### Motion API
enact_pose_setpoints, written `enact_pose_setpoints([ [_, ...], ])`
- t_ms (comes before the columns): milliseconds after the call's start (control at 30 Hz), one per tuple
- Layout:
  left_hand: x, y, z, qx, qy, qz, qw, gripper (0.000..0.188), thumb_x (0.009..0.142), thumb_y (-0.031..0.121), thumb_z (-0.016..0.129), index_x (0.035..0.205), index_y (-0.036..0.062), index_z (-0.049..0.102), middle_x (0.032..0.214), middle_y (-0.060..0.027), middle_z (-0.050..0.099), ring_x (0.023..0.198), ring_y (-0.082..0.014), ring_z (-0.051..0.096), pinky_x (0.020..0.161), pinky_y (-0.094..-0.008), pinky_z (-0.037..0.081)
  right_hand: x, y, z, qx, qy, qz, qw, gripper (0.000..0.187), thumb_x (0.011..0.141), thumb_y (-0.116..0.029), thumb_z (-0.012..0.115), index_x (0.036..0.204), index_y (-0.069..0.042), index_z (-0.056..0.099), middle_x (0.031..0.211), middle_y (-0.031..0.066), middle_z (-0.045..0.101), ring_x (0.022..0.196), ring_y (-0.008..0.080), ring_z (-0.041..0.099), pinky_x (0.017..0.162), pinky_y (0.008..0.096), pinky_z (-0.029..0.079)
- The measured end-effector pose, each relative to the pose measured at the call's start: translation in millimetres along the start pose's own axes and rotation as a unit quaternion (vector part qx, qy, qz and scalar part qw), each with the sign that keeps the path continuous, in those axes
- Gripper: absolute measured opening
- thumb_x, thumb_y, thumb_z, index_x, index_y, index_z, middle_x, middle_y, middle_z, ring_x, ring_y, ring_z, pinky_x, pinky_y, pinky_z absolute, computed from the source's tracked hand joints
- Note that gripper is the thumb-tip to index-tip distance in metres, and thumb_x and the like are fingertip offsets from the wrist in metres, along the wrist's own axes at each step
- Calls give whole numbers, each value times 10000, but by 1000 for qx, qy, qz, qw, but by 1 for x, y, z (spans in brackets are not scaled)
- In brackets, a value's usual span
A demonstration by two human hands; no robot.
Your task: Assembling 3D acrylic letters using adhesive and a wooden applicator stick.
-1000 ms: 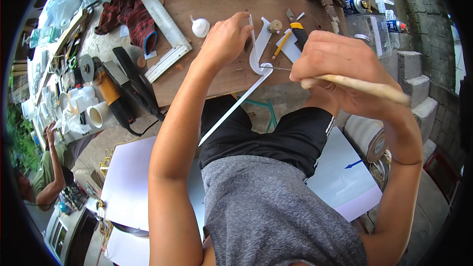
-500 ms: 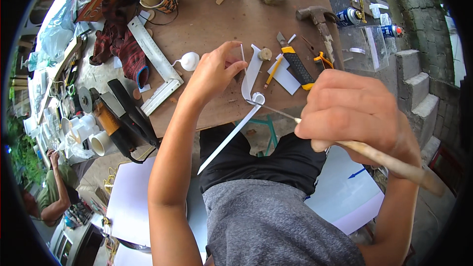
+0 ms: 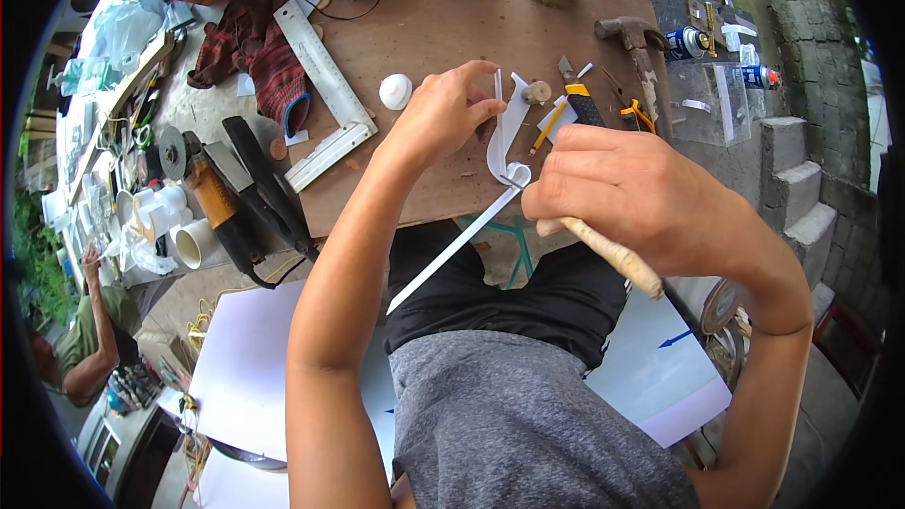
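My left hand (image 3: pixel 443 118) pinches the upper end of a curved white plastic strip (image 3: pixel 501 146) above the front of the table. At its lower end the strip bends into a small curl, from which a long straight tail (image 3: pixel 457 250) slants down toward my lap. My right hand (image 3: pixel 627 188) is closed round a thin tool with a pale wooden handle (image 3: pixel 617 259). The tool's narrow metal end reaches the curl; its exact shape is mostly hidden by my fingers. Just past my hands are a pencil (image 3: pixel 550 127), a yellow-and-black utility knife (image 3: pixel 583 99) and a round wooden piece (image 3: pixel 537 92).
A hammer (image 3: pixel 639 47) lies right on the brown table (image 3: pixel 434 28). To the left are a metal square (image 3: pixel 320 66), a white bottle (image 3: pixel 396 91) and an angle grinder (image 3: pixel 212 193). Spray cans (image 3: pixel 688 41) stand at far right. Another person (image 3: pixel 90 330) is at far left.
My right hand has moved left, closer to the curl, and the tool's handle now points more steeply downward. My left hand keeps its pinch on the strip. The whole view has shifted slightly.
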State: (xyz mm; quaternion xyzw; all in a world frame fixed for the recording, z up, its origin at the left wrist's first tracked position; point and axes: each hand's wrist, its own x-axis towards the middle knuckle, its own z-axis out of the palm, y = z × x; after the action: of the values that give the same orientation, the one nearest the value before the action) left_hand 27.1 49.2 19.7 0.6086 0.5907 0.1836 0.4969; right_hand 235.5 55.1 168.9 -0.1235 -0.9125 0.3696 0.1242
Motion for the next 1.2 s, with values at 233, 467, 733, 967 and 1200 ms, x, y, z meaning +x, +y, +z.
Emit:
enact_pose_setpoints([
  [233, -1, 2, -2, 1, -12, -9, 1000, 523, 921, 215, 742, 1390, 38, 592, 1060, -201, 765, 990, -299, 745, 874, -400, 554, 2, -2, 1, 1, -1, 13, 1000, 196, 808, -29, 636, 1001, -14, 607, 847, 95, 587, 822, 281, 594, 723, 394, 521],
  [467, 2, 1, -2, 14, -18, 7, 1000, 526, 917, 209, 736, 1393, 37, 595, 1067, -207, 763, 1021, -305, 740, 902, -410, 553, 2, -3, 0, 6, -11, 13, 1000, 185, 809, -25, 631, 992, -15, 605, 856, 92, 593, 826, 284, 596, 736, 393, 526],
  [733, 5, 4, -1, -1, -30, -5, 1000, 514, 912, 201, 736, 1384, 47, 605, 1068, -195, 765, 1005, -290, 742, 893, -402, 557, -3, -3, -6, 8, 26, 18, 999, 192, 811, -64, 675, 994, -16, 642, 860, 90, 619, 814, 279, 611, 695, 384, 522],
  [967, 3, 2, -4, 12, -26, -13, 1000, 500, 913, 208, 738, 1377, 70, 613, 1068, -171, 770, 979, -262, 743, 868, -384, 560, -20, -7, -28, 29, 127, 52, 990, 165, 871, -193, 733, 923, -41, 698, 743, 55, 641, 678, 237, 607, 587, 349, 483],
  [1200, 4, 4, -3, 7, -33, -5, 999, 490, 917, 176, 736, 1381, 76, 615, 1035, -142, 775, 869, -206, 717, 812, -364, 556, -19, -2, -12, 47, 83, 50, 994, 187, 779, -63, 745, 936, -25, 652, 811, 65, 631, 763, 254, 610, 649, 348, 513],
])
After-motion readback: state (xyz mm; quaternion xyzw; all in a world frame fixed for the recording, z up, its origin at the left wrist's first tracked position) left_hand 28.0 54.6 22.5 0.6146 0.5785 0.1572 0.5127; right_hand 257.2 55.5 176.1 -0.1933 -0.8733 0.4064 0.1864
